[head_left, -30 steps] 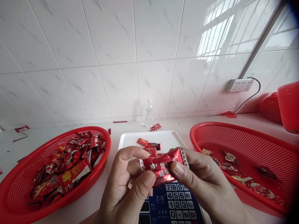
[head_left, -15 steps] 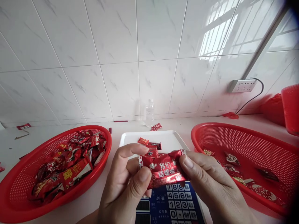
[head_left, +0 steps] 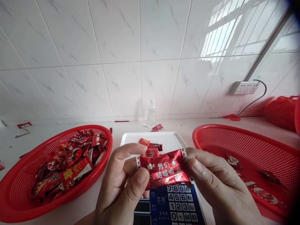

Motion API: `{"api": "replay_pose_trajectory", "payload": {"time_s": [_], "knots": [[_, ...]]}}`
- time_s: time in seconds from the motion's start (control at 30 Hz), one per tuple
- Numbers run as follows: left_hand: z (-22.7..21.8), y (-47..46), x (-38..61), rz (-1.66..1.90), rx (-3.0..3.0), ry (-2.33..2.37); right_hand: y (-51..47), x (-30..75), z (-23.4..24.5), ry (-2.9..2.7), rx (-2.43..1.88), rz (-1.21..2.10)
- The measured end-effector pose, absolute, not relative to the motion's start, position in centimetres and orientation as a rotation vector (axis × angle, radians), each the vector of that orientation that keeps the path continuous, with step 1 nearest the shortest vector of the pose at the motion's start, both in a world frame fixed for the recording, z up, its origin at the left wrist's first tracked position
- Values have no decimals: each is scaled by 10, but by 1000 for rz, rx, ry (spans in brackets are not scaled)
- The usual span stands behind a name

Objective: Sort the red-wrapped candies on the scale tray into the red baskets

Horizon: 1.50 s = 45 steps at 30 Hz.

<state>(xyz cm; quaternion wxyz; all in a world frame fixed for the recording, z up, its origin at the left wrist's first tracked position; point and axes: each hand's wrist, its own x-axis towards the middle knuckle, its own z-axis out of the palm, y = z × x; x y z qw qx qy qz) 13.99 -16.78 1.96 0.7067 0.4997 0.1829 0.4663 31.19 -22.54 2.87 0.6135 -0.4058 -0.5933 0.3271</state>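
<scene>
Both hands (head_left: 217, 179) in pinch grips, thumbs (head_left: 142, 177) inward

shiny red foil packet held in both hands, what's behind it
Behind the packet, small red wrapped candies lie on a rectangular white plastic tray; a blue scale keypad shows below. Left hand, right hand and packet hide the tray's near part; anything there is unseen.

You are at a white counter (head_left: 180, 125) laid out like a small weighing spot; shop or home, you cannot tell. A digital scale (head_left: 161, 207) faces you: left of it, a red basket (head_left: 18, 190) of wrapped sweets (head_left: 75, 165); right, another basket (head_left: 246, 140); behind, a glossy tiled wall (head_left: 117, 37) with a power socket (head_left: 246, 87).
</scene>
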Motion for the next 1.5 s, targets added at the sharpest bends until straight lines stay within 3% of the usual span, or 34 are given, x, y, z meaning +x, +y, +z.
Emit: {"api": "replay_pose_trajectory", "payload": {"time_s": [1.1, 1.27, 1.5], "knots": [[19, -162, 144, 1301, 1534, 381, -226, 318, 27, -1395, -1003, 586], [21, -146, 145, 1382, 1926, 365, -225, 315, 30, -1481, -1026, 471], [20, -139, 140, 1230, 1746, 190, -222, 315, 26, -1480, -1075, 208]]}}
